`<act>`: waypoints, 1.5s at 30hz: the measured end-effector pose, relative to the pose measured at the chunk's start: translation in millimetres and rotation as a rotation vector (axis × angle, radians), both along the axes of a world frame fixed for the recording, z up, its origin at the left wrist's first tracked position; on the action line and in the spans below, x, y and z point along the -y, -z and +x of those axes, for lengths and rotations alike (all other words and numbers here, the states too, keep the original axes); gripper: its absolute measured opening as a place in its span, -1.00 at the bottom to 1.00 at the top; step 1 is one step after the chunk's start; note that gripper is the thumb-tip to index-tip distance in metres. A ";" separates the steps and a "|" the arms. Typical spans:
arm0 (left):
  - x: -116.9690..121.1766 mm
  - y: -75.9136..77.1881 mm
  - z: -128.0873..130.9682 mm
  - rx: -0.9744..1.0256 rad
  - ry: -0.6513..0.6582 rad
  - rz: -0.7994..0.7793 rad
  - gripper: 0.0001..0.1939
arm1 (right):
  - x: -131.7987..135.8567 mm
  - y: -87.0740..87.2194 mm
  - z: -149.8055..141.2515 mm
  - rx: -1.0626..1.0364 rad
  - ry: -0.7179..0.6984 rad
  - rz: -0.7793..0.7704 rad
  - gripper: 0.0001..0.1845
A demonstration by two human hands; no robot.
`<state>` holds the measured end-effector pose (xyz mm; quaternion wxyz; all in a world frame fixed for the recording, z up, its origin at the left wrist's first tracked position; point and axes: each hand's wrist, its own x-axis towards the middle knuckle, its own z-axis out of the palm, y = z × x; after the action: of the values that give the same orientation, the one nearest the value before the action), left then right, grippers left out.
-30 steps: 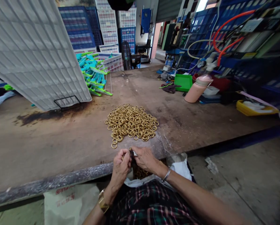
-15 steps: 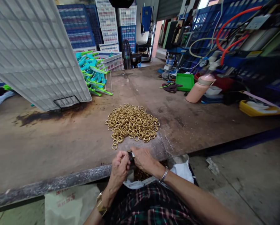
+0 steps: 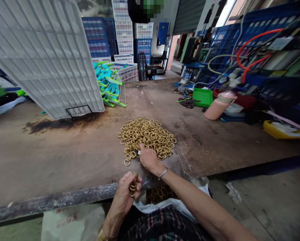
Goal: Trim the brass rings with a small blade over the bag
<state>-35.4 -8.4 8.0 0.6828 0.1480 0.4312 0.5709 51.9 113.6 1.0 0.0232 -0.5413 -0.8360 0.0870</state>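
Observation:
A heap of brass-coloured rings (image 3: 146, 134) lies on the worktable, with a few loose ones at its near left edge. My left hand (image 3: 123, 192) is closed around several brass rings (image 3: 132, 189) stacked in its fingers, just over the table's front edge. My right hand (image 3: 150, 159) reaches to the near side of the heap. It is closed on a small black-and-white object (image 3: 138, 152) whose kind I cannot make out, since the fingers cover most of it. Below the edge, an open white sack (image 3: 170, 203) at my lap holds more rings.
A large ribbed white panel (image 3: 52, 60) stands tilted at the left, beside green and turquoise plastic frames (image 3: 109, 87). To the right are a pink bottle (image 3: 219, 106), a green tray (image 3: 202, 97) and a yellow tray (image 3: 283, 130). The worktable (image 3: 72, 157) has a worn front edge.
My right hand has moved away from the left, forward to the heap, with the small object. My left hand has turned, showing the rings it holds. The view has shifted slightly.

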 end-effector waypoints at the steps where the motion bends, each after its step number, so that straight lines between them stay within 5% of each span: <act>1: 0.6 0.4 -0.6 0.017 -0.002 -0.006 -0.74 | -2.5 0.6 -1.9 0.014 0.010 -0.006 -0.76; 8: 0.4 2.1 -3.3 0.213 0.006 -0.045 -0.74 | -7.0 5.3 4.6 -0.014 0.011 -0.020 -0.78; 18: -14.4 7.1 -0.5 0.250 -0.024 -0.066 -0.80 | -6.4 9.7 41.2 -0.409 0.056 0.084 -0.79; 24: -26.9 7.1 11.7 0.044 -0.048 -0.040 -0.68 | 2.8 4.0 56.9 -0.569 0.076 0.024 -0.82; 28: -35.6 6.6 21.3 -0.254 -0.072 0.024 -0.64 | 12.1 -1.9 67.1 -0.651 0.040 -0.095 -0.81; 34: -48.5 12.8 28.6 -0.635 0.028 0.140 -0.71 | 25.5 -6.8 73.7 -0.625 -0.066 -0.051 -0.83; 45: -52.2 14.8 20.2 -0.701 0.043 0.153 -0.75 | 30.3 4.0 71.9 -0.512 -0.188 0.002 -0.84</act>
<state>-15.2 43.7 -6.8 0.4921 0.3947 0.5922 0.5013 123.9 83.3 -3.0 0.2261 -0.4218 -0.8496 0.2218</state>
